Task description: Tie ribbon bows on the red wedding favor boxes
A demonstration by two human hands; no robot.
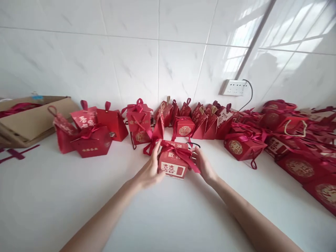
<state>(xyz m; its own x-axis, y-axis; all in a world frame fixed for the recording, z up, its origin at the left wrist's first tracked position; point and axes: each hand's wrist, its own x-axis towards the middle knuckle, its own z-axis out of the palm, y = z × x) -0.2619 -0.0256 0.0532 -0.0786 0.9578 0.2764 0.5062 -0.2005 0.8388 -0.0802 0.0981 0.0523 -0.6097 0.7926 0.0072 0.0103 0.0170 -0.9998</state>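
A small red gift box (172, 169) with white double-happiness lettering stands in the middle of the white table. A dark red ribbon bow (179, 153) is tied over its top. My left hand (151, 171) grips the box's left side, thumb along the upper edge. On the other side, my right hand (204, 165) has its fingers curled against the right side by the bow's end; its fingertips are partly hidden behind the box. Just behind it stands another red box (184, 128) with a round gold emblem.
Red gift boxes line the tiled wall, and a large pile of them (299, 164) lies at the right. A cardboard box (34, 122) holding ribbons is at far left, near a loose ribbon (16, 154). A power socket (233, 87) is on the wall.
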